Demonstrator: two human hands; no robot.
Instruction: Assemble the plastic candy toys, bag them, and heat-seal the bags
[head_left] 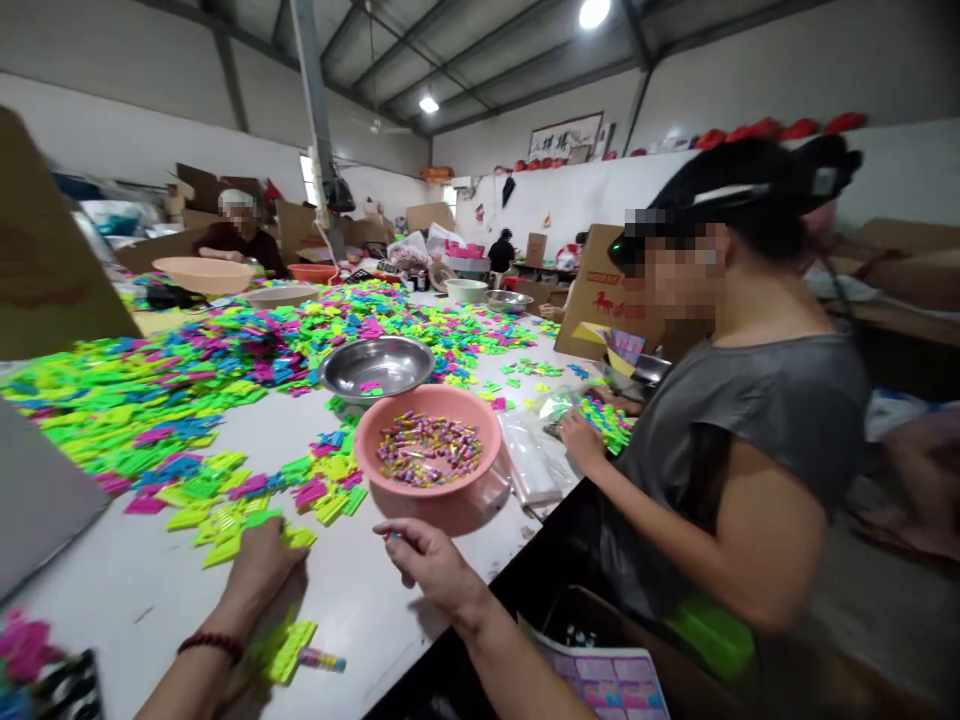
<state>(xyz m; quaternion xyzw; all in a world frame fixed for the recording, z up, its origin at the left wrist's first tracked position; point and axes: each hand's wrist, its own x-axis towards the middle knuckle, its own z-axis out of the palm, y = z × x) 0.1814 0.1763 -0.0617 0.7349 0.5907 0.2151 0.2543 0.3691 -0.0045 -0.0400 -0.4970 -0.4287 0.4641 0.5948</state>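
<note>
My left hand (264,560) reaches onto the near edge of the loose neon plastic pieces (225,500), touching green and yellow ones; its fingertips are hidden behind the hand. My right hand (431,565) is raised just in front of the pink bowl (427,478), its fingers pinched on something small that I cannot make out. Small striped multicoloured sticks lie inside that bowl. Near my left wrist, a yellow-green piece (289,650) lies on the white table (360,625), with one striped stick (322,659) beside it.
A metal bowl (376,368) stands behind the pink bowl, before a large heap of neon pieces (270,340). Clear plastic bags (534,465) lie to the right. A person in grey (720,450) sits close on the right, handling pieces. A printed sheet (607,680) is at the bottom.
</note>
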